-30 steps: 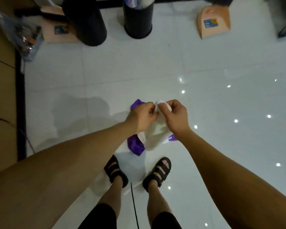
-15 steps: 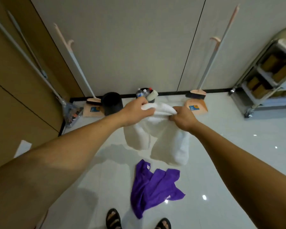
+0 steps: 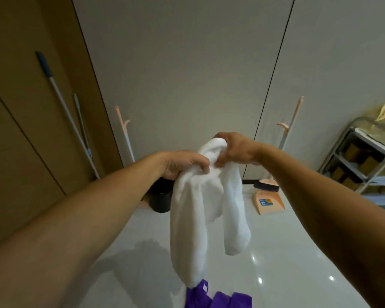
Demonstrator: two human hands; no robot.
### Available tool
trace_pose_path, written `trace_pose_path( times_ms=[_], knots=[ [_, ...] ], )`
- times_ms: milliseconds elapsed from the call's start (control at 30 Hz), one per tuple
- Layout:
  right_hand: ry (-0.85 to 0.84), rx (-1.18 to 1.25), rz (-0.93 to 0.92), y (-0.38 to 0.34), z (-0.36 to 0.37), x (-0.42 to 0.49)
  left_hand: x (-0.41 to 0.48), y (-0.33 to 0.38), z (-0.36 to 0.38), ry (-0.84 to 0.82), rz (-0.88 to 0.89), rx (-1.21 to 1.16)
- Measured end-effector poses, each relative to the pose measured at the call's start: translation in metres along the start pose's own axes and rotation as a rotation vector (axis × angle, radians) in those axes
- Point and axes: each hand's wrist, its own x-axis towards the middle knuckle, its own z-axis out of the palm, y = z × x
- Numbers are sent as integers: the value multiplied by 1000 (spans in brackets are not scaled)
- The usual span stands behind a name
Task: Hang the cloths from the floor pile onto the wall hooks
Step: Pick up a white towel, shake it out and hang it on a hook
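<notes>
White cloth (image 3: 198,210): held up in the air in front of us, bunched at the top, two long folds hanging down. Its lower tip hangs just above the purple cloth (image 3: 218,297); we cannot tell whether they touch.

Left hand (image 3: 185,164): fingers curled round the gathered top edge. Right hand (image 3: 236,150): slightly higher, thumb and fingers pinching the bunch from above. The two hands are almost touching.

Versus half a second ago: the hands were spread apart with the cloth stretched between them; now they are drawn together and raised. The view has tipped upward. The purple cloth lay fully in view on the floor (image 3: 276,252); now only its top shows at the bottom edge. Our sandalled feet have dropped out of frame.

Surroundings: a black bin (image 3: 160,198) sits behind the cloth, partly hidden by it and the left wrist. A peach dustpan (image 3: 268,202) and brush (image 3: 266,185) stand to the right at the foot of the pale wall (image 3: 187,63), their handle (image 3: 292,123) leaning on it. A second pink handle (image 3: 123,130) and a mop pole (image 3: 65,112) lean at the left, near the brown panelling (image 3: 20,107). A metal rack (image 3: 360,156) stands at the far right.

Room to move: open floor lies right of the hanging cloth, between it and the dustpan, and in front of the rack.
</notes>
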Motion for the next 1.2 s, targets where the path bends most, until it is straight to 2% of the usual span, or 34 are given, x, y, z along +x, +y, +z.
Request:
trace_pose_path(
  times_ms=[100, 167, 233, 267, 400, 500, 567, 633, 733, 833, 967, 1033, 1100, 1133, 1200],
  knots=[
    [108, -224, 55, 4, 2, 7, -5, 0, -5, -4, -77, 35],
    [273, -328, 125, 12, 13, 9, -8, 1, -9, 31, -45, -41],
    [420, -233, 242, 18, 25, 9, -10, 4, -16, 22, 51, -176],
    [423, -140, 301, 19, 29, 9, -11, 6, -19, 14, 105, -243],
    [190, 313, 504, 27, 37, 4, -15, 10, -33, 66, 217, -391],
    [11, 456, 516, 38, 44, -1, -18, 13, -35, 104, 250, -471],
    [-40, 549, 505, 41, 55, -1, -20, 17, -33, 100, 283, -529],
    [-7, 671, 491, 34, 66, 1, -22, 24, -31, 73, 313, -580],
    [131, 840, 473, 20, 76, 11, -28, 35, -31, -12, 337, -638],
    [131, 907, 433, 0, 83, 15, -33, 45, -34, -76, 378, -688],
    [200, 1174, 357, -24, 94, 16, -37, 48, -41, -55, 453, -715],
    [169, 1385, 270, -25, 96, 15, -37, 43, -48, -5, 444, -708],
    [57, 1530, 174, -26, 96, 12, -32, 36, -60, 126, 404, -659],
    [4, 1542, 188, -27, 95, 10, -30, 32, -67, 213, 373, -614],
    [-23, 1415, 296, -26, 92, 11, -25, 20, -82, 376, 264, -516]
  ],
)
